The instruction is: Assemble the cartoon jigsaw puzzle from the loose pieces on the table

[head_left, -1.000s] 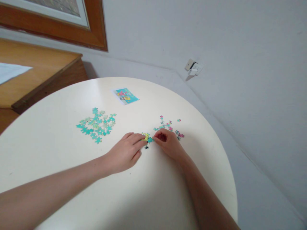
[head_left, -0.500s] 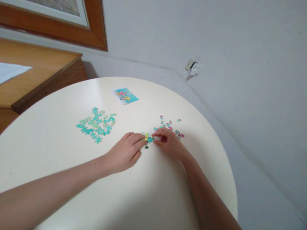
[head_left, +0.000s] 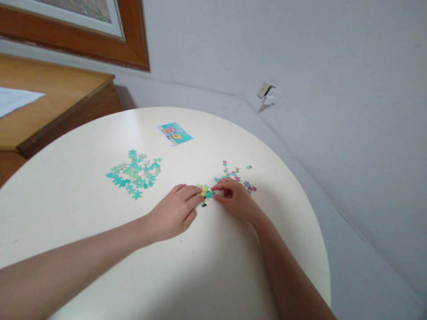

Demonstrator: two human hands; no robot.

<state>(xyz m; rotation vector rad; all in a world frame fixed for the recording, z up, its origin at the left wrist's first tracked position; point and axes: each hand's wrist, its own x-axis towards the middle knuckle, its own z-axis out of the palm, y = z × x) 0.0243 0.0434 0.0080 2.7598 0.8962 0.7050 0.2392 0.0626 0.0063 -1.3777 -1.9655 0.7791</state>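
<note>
A small cluster of joined jigsaw puzzle pieces (head_left: pixel 209 194), yellow and teal with a little black, lies on the round white table (head_left: pixel 160 280) between my hands. My left hand (head_left: pixel 176 210) rests at its left side, fingers stretched out and their tips on the yellow part, covering some of it. From the right, my right hand (head_left: pixel 235 200) pinches a small puzzle piece (head_left: pixel 213 192) at the cluster's right edge, thumb and index finger around it. Most of that piece is hidden by the fingertips. Loose pink and teal puzzle pieces (head_left: pixel 236 171) are scattered just beyond my right hand.
To the left lies a spread pile of teal and pale green puzzle pieces (head_left: pixel 135 173). A colourful picture card (head_left: pixel 176 133) sits toward the far edge. Past the table stand a wooden cabinet (head_left: pixel 66 73) and a wall with a socket and plug (head_left: pixel 269 94).
</note>
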